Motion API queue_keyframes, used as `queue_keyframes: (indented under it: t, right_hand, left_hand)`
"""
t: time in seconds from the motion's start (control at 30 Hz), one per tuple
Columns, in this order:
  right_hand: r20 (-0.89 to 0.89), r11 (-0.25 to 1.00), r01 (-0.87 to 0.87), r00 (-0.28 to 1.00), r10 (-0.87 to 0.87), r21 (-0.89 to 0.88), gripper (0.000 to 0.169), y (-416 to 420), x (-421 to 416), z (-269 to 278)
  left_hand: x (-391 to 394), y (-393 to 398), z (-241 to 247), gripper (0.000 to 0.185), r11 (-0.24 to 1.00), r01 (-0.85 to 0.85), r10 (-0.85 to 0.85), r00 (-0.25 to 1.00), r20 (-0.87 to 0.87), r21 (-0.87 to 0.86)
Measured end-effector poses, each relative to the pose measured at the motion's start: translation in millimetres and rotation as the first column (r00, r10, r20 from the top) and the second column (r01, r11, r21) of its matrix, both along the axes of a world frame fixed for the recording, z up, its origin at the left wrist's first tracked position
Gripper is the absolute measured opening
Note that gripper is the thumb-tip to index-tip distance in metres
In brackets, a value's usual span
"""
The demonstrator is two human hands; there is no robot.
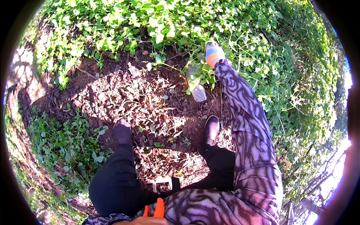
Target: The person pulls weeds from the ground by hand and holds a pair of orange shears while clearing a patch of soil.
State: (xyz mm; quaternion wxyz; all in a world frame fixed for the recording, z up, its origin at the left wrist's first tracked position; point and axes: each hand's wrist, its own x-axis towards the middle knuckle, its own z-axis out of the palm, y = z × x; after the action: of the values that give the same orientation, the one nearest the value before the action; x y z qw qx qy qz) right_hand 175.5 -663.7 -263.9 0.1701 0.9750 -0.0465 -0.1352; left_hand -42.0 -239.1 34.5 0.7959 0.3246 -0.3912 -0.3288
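My right hand [214,53], in a knit glove striped orange and blue-grey, reaches forward into leafy green vines [197,52]; its fingers are partly lost among the leaves, so its grip is unclear. A clear plastic bottle [199,93] lies on the soil just below it, partly covered by leaves. My left hand [143,221] is bare and close to my body at the bottom edge, beside two orange pointed pieces [159,208] that look like handles or glove fingers. The picture's edge cuts this hand off.
Dry leaf litter [126,92] covers the soil between the vines and my dark shoes [211,128]. Low green plants [64,146] grow on the left. Dense growth [295,92] rises on the right, with twigs below it.
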Motion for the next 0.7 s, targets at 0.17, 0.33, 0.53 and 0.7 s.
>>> queue_keyframes:
  t: [0.17, 0.33, 0.53, 0.7]
  right_hand:
    - [0.011, 0.972, 0.232, 0.973, -0.232, -0.021, 0.031, -29, 10, -19]
    - [-0.095, 0.848, 0.527, 0.848, -0.521, 0.056, 0.037, -43, 5, -42]
    - [-0.249, 0.868, 0.48, 0.862, -0.441, 0.125, 0.021, -50, -23, -62]
    - [-0.057, 0.927, 0.256, 0.967, -0.25, 0.275, 0.018, -42, -64, -55]
  left_hand:
    - [14, 7, -1, 0.037, 0.988, 0.124, -0.127, 0.992, 0.025, 0.095]
    - [15, 4, -3, 0.035, 0.984, 0.131, -0.14, 0.988, 0.064, 0.118]
    - [14, 4, -1, 0.033, 0.985, 0.134, -0.141, 0.988, 0.057, 0.113]
    - [10, 5, -1, 0.033, 0.984, 0.144, -0.151, 0.986, 0.068, 0.107]
